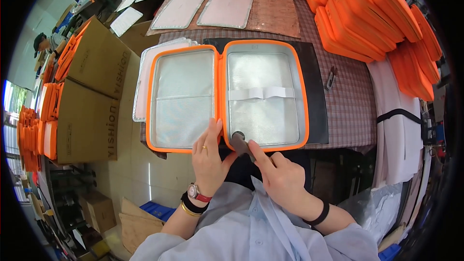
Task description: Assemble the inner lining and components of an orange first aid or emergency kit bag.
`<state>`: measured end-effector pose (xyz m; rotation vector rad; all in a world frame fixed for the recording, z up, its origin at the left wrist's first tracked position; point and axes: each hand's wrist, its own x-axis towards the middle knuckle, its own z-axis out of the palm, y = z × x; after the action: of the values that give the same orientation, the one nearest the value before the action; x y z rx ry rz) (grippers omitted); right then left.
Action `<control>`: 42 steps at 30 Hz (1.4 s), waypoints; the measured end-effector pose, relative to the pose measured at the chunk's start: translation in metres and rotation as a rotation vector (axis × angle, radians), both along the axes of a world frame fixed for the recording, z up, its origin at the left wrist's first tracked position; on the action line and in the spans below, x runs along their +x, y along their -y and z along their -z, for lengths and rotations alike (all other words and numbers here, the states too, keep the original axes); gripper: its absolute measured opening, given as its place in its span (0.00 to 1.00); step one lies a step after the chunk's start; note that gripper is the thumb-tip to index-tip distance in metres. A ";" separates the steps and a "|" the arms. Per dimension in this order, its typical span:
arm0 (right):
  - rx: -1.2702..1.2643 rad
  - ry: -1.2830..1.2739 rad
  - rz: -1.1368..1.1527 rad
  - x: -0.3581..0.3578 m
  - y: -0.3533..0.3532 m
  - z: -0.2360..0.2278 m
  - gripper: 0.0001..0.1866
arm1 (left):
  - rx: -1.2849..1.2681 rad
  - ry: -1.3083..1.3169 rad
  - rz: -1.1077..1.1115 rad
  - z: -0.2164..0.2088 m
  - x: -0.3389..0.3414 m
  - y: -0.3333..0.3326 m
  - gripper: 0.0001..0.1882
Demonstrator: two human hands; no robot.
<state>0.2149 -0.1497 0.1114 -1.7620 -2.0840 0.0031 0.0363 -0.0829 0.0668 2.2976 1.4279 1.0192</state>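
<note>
An orange-rimmed case (307, 111) lies spread open in front of me, lined in silver, with a white elastic strap (270, 92) across its right half. My left hand (208, 157) rests with outstretched fingers at the lower end of the case's orange spine (222, 87). In my closed right hand (282, 179) is a hammer (240, 144), its dark head over the lower left corner of the right half. My fingers hide most of its handle. Under the case lies a black board (316, 96), and pale panels (139, 92) stick out on its left.
Stacks of orange cases (357, 14) stand at the back right of the checked table (350, 116). Near them lies a small cutter knife (331, 78). Pale panels (226, 8) cover a brown board (275, 14) behind. Left is a large cardboard box (89, 116); a person (46, 43) is beyond.
</note>
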 end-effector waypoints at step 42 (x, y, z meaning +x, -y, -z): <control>-0.038 -0.485 0.225 0.090 0.023 -0.015 0.25 | 0.091 -0.191 0.275 0.007 0.096 0.024 0.23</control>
<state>0.3049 -0.1727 0.1261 -1.7905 -1.5470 0.3690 0.1328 -0.1066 0.0600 2.6265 1.1029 0.8172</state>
